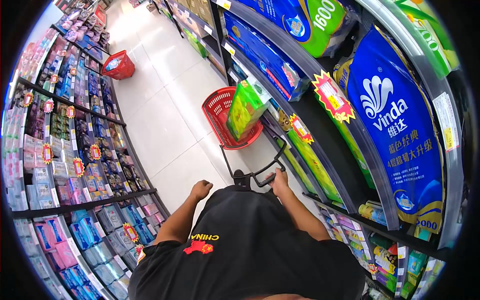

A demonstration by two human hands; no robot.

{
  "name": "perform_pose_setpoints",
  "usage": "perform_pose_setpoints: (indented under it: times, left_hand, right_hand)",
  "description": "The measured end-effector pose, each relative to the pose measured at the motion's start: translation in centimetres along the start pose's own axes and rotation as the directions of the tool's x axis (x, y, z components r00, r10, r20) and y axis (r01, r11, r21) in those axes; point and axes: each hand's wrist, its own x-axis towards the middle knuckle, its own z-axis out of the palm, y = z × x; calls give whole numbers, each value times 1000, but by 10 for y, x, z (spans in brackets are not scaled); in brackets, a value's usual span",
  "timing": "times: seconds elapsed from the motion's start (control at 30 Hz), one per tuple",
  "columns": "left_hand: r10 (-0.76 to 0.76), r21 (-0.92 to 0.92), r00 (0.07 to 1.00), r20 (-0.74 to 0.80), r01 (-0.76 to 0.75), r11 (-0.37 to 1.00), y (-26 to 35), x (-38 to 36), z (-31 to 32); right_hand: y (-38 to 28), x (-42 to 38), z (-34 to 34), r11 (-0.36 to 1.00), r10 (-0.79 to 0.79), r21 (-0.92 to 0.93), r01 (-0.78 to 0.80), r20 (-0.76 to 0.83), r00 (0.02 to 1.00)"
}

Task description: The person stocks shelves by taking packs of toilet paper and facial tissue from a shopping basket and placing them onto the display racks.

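Note:
My right hand (280, 181) grips the black handle (226, 159) of a red shopping basket (218, 112) standing on the floor in front of me. Inside the basket leans a large green pack (244, 112), probably tissue paper, its top sticking out above the rim. My left hand (201, 190) hangs free over the floor to the left, fingers curled in, with nothing visible in it. It touches neither the basket nor the shelves.
Shelves of small packaged goods (65, 155) line the left side. On the right, tall shelves carry big packs, including a blue Vinda pack (395, 130). Another red basket (119, 66) stands farther along the tiled aisle (165, 95), near the left shelves.

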Motion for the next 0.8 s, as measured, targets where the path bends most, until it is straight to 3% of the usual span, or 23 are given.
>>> perform_pose_setpoints:
  times: [0.23, 0.37, 0.57, 0.8]
  left_hand:
    - [-7, -6, 1000, 11, 7, 1000, -19, 1, 18]
    - [29, -33, 999, 20, -28, 999, -3, 1, 35]
    - [85, -81, 995, 46, -81, 993, 30, -11, 59]
    - [15, -68, 1000, 9, -15, 998, 43, -37, 76]
  right_hand:
    - [-21, -30, -6, 936, -148, -321, 146, 18, 989]
    - [-39, -37, -45, 943, -66, -327, 59, -9, 998]
    - [-53, -40, -87, 920, -72, -384, 74, 20, 997]
    - [-68, -28, -108, 918, 1, -397, 28, 74, 997]
